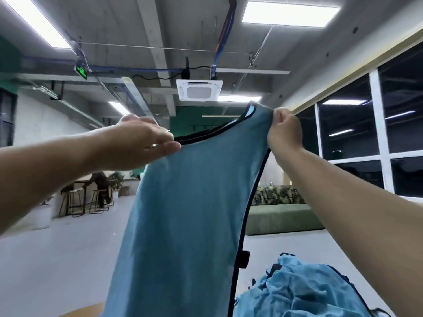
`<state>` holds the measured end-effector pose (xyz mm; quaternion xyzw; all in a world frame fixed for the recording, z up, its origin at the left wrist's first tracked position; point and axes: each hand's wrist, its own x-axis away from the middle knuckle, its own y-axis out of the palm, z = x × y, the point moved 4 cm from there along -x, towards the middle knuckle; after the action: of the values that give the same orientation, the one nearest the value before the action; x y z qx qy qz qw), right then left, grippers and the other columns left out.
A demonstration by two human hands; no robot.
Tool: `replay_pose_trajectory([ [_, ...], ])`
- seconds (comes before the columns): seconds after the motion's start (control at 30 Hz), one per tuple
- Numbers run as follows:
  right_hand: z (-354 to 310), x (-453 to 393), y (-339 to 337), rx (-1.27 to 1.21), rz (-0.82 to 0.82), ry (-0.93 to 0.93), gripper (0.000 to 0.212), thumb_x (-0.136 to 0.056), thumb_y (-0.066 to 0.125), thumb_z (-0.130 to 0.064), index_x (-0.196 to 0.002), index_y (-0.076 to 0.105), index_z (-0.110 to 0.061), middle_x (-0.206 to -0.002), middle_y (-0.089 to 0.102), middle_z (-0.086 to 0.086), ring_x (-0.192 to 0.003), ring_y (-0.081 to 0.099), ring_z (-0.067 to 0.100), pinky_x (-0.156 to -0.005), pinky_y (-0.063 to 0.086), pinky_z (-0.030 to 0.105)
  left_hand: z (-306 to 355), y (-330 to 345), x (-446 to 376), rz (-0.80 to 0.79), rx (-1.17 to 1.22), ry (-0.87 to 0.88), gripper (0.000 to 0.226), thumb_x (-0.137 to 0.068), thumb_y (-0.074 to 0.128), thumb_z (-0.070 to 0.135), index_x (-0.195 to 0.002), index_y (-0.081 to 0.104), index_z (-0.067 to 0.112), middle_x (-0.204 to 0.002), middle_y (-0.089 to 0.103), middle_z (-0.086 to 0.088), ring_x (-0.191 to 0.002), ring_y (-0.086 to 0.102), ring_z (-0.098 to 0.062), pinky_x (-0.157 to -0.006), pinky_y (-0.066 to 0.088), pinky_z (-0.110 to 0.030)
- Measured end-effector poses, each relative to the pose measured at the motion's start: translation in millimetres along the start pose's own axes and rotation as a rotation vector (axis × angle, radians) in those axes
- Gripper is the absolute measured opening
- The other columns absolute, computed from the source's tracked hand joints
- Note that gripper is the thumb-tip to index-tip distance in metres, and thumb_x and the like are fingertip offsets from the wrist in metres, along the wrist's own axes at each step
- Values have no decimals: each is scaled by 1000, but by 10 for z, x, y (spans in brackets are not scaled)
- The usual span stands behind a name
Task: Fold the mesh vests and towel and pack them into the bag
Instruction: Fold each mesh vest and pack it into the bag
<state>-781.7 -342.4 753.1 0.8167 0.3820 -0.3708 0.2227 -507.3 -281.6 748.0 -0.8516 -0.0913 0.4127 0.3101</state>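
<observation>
A light blue mesh vest [183,213] with dark trim hangs in front of me, held up high at its shoulders. My right hand [285,131] pinches the right shoulder strap between curled fingers. My left hand [142,143] reaches in from the left with straight fingers, its fingertips at the neckline on the left shoulder side; whether it grips the cloth is unclear. A crumpled heap of more blue mesh vests [304,291] lies at the lower right. No bag or towel is in view.
A strip of wooden table edge [84,311] shows at the bottom left. Beyond are a grey floor, a green sofa [281,218] to the right, stools and a high table [77,197] to the left, and dark windows on the right.
</observation>
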Motion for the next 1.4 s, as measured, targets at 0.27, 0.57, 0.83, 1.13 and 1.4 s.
replay_pose_trajectory([
  [0.27,-242,-96,37,-205,-280,296,16,-86,38,-8,-78,49,-18,-68,46,3,-67,46,19,-60,34,25,64,-99,98,8,368,-111,10,-88,58,33,-79,61,36,-73,64,12,-77,59,-2,-66,43,-12],
  [0.57,-932,-108,-368,-454,-344,146,11,-87,66,-9,-76,66,-11,-67,67,6,-54,63,16,-52,53,22,303,-713,107,229,823,-174,33,-56,65,50,-79,69,27,-71,70,6,-64,60,-3,-64,48,-16],
  [0.83,-885,24,-381,-490,-336,118,8,-90,62,-11,-85,69,-10,-65,69,5,-56,65,17,-52,53,23,360,-517,239,238,1137,-248,27,-64,76,33,-79,65,13,-72,64,-3,-67,56,-15,-62,48,-22],
  [1.13,1225,798,620,153,-584,380,18,-91,53,-11,-101,67,-6,-86,58,7,-66,51,17,-53,40,19,581,1901,1020,-327,1188,-593,33,-68,85,22,-81,56,11,-65,56,7,-61,51,-2,-58,43,-16],
  [1.4,2757,1427,1223,340,-634,331,9,-93,60,-16,-96,68,-17,-91,64,1,-88,58,19,-70,42,26,682,3748,1659,-295,991,-903,25,-74,59,-5,-75,42,13,-69,47,-1,-60,38,-11,-57,33,-22],
])
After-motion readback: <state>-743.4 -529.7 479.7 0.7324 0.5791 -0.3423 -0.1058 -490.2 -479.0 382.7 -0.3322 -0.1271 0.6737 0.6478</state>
